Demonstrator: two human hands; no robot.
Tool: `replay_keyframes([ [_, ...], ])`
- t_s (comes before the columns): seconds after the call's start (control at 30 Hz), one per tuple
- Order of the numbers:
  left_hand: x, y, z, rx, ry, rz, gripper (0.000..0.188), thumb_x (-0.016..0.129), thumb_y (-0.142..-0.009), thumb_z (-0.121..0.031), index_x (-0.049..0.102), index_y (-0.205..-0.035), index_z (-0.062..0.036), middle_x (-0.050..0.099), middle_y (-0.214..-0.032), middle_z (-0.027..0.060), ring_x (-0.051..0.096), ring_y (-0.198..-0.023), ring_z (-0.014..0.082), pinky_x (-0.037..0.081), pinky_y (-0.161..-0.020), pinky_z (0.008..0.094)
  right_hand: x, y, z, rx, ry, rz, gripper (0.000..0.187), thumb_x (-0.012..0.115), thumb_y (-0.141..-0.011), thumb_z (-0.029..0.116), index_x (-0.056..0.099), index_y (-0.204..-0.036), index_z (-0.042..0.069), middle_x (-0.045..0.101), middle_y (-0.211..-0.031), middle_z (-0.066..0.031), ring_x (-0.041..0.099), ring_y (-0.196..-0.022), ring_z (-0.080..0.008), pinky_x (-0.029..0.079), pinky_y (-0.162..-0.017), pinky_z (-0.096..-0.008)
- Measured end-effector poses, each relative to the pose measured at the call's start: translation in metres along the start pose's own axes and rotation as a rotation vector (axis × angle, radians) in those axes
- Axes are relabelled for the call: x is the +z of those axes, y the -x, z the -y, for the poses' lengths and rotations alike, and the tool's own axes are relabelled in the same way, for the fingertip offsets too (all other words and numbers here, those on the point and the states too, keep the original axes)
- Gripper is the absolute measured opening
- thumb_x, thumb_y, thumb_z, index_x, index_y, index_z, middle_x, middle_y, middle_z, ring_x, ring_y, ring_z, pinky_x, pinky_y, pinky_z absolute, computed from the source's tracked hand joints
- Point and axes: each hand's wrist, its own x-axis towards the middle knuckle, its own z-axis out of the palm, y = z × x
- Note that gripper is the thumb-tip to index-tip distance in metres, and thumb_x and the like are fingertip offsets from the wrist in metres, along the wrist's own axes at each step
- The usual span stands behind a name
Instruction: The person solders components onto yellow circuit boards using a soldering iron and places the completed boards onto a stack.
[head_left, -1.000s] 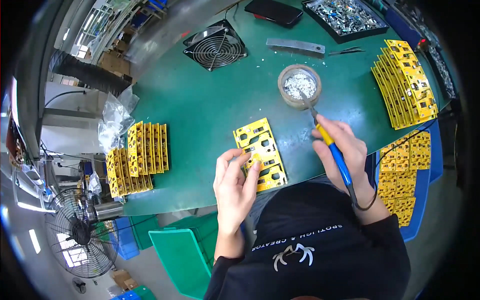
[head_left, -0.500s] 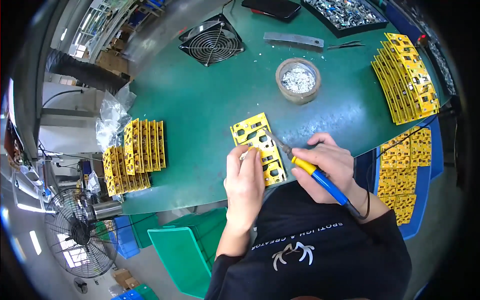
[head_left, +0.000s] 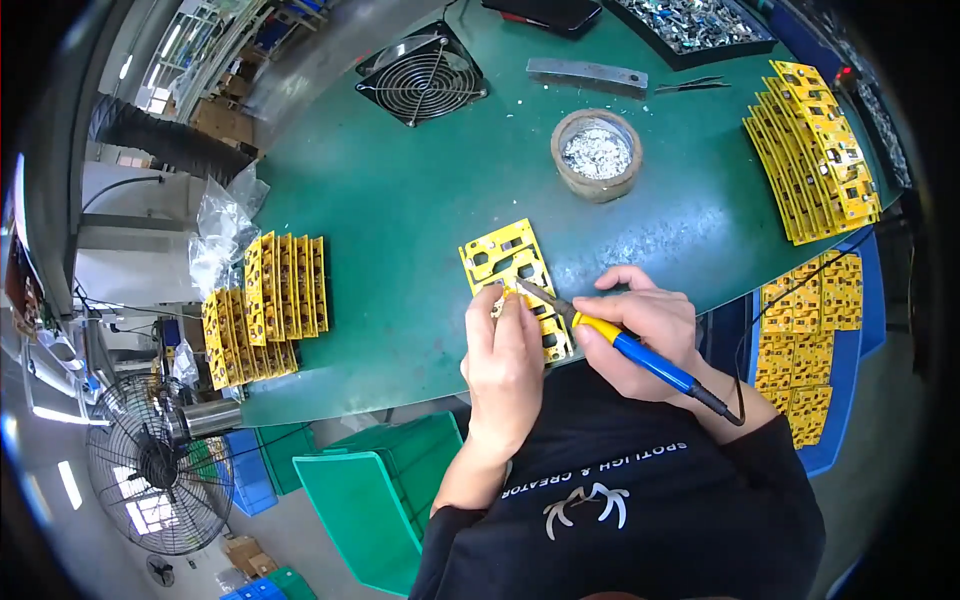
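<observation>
A yellow circuit board panel (head_left: 488, 250) with dark cut-outs lies on the green tabletop in front of me. My right hand (head_left: 645, 335) is closed around the yellow and blue handle of a soldering iron (head_left: 655, 368). The iron's tip reaches the middle of the panel, close to my left fingertips; whether it touches is too small to tell. My left hand (head_left: 502, 365) rests over the panel's left side, thumb and fingers pinched together. Something small and pale shows between those fingers, too small to name.
Stacked yellow panels stand at the left (head_left: 287, 290) and far right (head_left: 815, 155). Beyond the panel are a round pot (head_left: 562, 165) of whitish bits, a metal bar (head_left: 588, 76), tweezers (head_left: 692, 86), a black fan (head_left: 425, 85) and a parts tray (head_left: 680, 62). A blue bin (head_left: 845, 400) holds more panels.
The soldering iron's tip has moved from the panel's upper part down and left, toward my left fingertips. My left hand has shifted slightly right.
</observation>
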Motion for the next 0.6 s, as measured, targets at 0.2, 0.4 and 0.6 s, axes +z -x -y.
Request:
replay_keyframes([
  [0.2, 0.002, 0.001, 0.001, 0.012, 0.012, -0.005, 0.015, 0.076, -0.091, 0.002, 0.075, -0.106, 0.0038, 0.069, -0.116, 0.0161, 0.074, -0.082, 0.0303, 0.06, -0.067, 0.0382, 0.001, 0.001, 0.0, 0.03, -0.014, -0.001, 0.02, 0.078, -0.08, -0.001, 0.077, -0.099, -0.006, 0.077, -0.078, -0.0136, 0.075, -0.067, -0.0232, 0.061, -0.089, -0.046],
  [0.4, 0.0, -0.001, 0.002, 0.023, 0.021, -0.009, 0.015, 0.076, -0.091, 0.002, 0.075, -0.106, 0.0043, 0.069, -0.116, 0.0163, 0.074, -0.083, 0.031, 0.061, -0.068, 0.0385, 0.001, 0.0, 0.0, -0.013, 0.004, 0.011, 0.019, 0.082, -0.078, 0.002, 0.075, -0.095, -0.002, 0.078, -0.082, -0.0138, 0.075, -0.066, -0.0254, 0.062, -0.087, -0.0459],
  [0.6, -0.008, -0.003, -0.002, -0.026, -0.012, 0.062, 0.02, 0.071, -0.095, 0.001, 0.074, -0.114, 0.004, 0.065, -0.125, 0.0201, 0.074, -0.089, 0.0351, 0.061, -0.072, 0.0419, 0.002, 0.001, 0.002, -0.035, 0.019, 0.018, 0.021, 0.083, -0.077, 0.002, 0.074, -0.096, -0.003, 0.077, -0.081, -0.0135, 0.074, -0.064, -0.0251, 0.062, -0.089, -0.0467],
])
